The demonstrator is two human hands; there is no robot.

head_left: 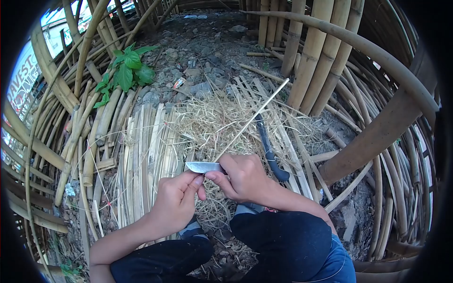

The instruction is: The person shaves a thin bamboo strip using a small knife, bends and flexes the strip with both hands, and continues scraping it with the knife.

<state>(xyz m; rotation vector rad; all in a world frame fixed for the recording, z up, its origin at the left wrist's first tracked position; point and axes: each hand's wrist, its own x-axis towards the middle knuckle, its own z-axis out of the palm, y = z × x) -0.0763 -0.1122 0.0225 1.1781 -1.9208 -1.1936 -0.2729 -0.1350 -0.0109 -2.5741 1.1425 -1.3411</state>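
Note:
My right hand (245, 175) is closed around a knife (204, 167) whose short, broad blade points left. A thin bamboo strip (255, 114) slants up and to the right from behind the blade, its far end free above the shavings. My left hand (177, 198) is closed just below the blade's tip, thumb and fingers pinched together. It seems to grip the strip's near end, which its fingers and the blade mostly hide. Under and beyond both hands lies a pile of bamboo shavings (212, 120). A black-handled tool (269, 151) rests on the pile beside my right wrist.
Split bamboo slats (141, 160) lie to the left of the shavings. Thick bamboo poles (325, 56) stand at the upper right, and a large curved pole (373, 132) crosses the right side. A leafy plant (127, 70) grows at the upper left beside rocky ground (198, 47).

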